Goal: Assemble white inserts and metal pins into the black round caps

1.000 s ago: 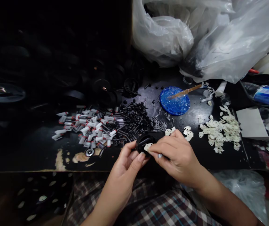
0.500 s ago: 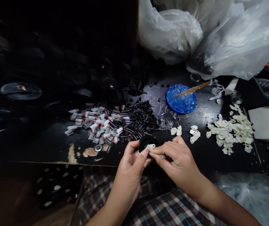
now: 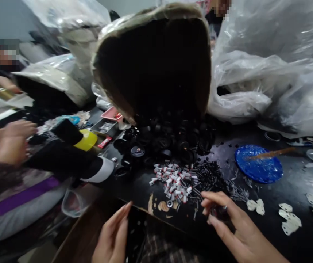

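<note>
My left hand (image 3: 114,233) is low at the table's front edge, its fingers stretched out and nothing visible in them. Beneath it, pale specks show among dark parts in a box (image 3: 137,233). My right hand (image 3: 235,226) is over the table with curled fingers. A small dark, partly shiny thing (image 3: 219,212) shows inside its curl; its kind is unclear. Just beyond that hand lie a heap of black screws (image 3: 209,175) and a pile of grey-white sleeves with red ends (image 3: 173,180). Pale plates with holes (image 3: 289,219) lie on the right.
A blue lid (image 3: 257,170) with a wooden stick (image 3: 274,152) lies at the right. Black round parts (image 3: 162,142) spill from a large sack (image 3: 151,18) at the back. Clear plastic bags (image 3: 241,102) fill the back right. Another person's hand (image 3: 14,135) is at the left.
My hands have moved apart, the left toward the box below the edge. The black round part with the pale plate is out of sight. The view has swung up and left.
</note>
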The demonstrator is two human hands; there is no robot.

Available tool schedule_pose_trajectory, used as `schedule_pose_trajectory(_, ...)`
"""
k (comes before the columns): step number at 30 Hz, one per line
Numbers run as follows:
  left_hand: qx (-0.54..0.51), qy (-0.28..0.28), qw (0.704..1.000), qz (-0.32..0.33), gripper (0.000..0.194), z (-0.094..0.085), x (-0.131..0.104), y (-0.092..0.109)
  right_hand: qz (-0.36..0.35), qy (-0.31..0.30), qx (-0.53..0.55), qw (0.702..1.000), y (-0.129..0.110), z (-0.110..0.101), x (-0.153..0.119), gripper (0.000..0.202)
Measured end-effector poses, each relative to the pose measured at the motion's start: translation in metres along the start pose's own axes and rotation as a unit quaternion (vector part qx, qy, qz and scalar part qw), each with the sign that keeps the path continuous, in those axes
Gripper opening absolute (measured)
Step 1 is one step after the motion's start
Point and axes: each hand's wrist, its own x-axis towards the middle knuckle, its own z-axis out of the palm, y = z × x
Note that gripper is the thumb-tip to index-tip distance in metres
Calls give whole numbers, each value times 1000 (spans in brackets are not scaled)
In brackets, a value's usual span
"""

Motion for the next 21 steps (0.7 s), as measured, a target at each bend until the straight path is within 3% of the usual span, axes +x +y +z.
schedule_pose_trajectory(1,50,-29,992,113,28,13,17,14,11,-6,-7,1000,1,1,-1,46)
schedule_pose_trajectory(2,57,-43,984,166,27,28,37,28,27,-14,-13,999,1,1,-1,46)
schedule_pose_trajectory(5,70,-61,968,234,31,73,95,57,77,-33,-25,996,0,0,-7,35)
schedule_pose_trajectory(8,75,-73,961,255,31,104,122,64,105,-33,-28,994,-1,-1,-14,27)
schedule_pose_trajectory(11,60,-86,963,250,27,112,121,59,127,-33,-23,991,0,-1,-17,24)
schedule_pose_trajectory(17,-42,-75,982,168,16,90,106,63,127,-53,-32,990,-9,0,-5,17)
schedule_pose_trajectory(19,-100,-73,986,110,18,87,88,68,136,-40,-24,990,-14,2,2,15)
schedule_pose_trajectory(21,-158,-108,980,55,22,88,58,73,156,-19,-4,988,-18,4,9,20)
